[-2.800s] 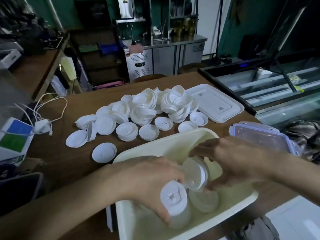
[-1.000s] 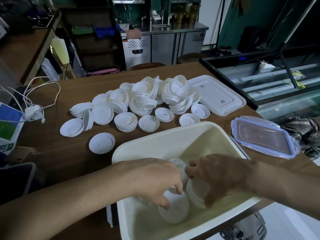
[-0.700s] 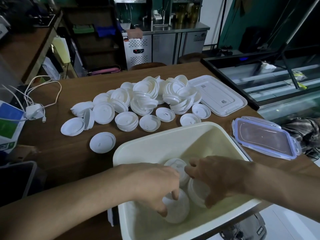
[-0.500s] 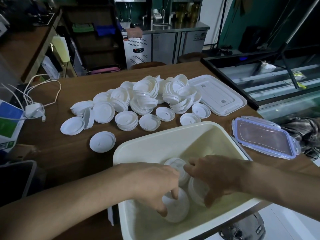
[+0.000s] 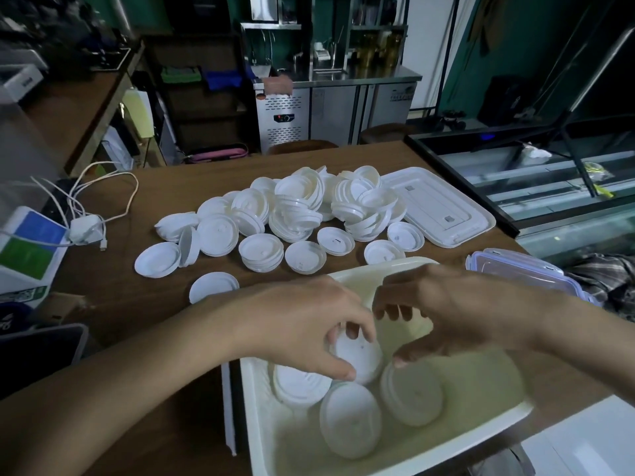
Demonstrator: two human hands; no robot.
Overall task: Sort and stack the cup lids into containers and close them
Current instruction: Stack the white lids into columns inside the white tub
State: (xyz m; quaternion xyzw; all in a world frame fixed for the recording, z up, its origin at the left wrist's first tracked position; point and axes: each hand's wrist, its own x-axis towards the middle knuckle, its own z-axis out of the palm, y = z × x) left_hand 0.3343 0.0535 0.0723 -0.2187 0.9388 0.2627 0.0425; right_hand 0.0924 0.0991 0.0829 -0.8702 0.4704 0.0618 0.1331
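Head view, left hand [image 5: 302, 324] raised, gripping lid [image 5: 359, 355]

Container [image 5: 488, 431]: cream rectangular tub, open, at the table's near edge.
Stacks inside: left stack [image 5: 299, 386], front stack [image 5: 350, 420] and right stack [image 5: 410, 395], short, white, tilted on the floor.
Held lids [image 5: 360, 355]: white, tilted, gripped by the left hand [image 5: 302, 324] above them.
Loose lids [image 5: 299, 214]: white heap with scattered singles beyond the tub.
White cover [image 5: 443, 204]: flat, touching the heap's right side.
Clear cover [image 5: 508, 273]: purple-edged, flat, just right of the tub.
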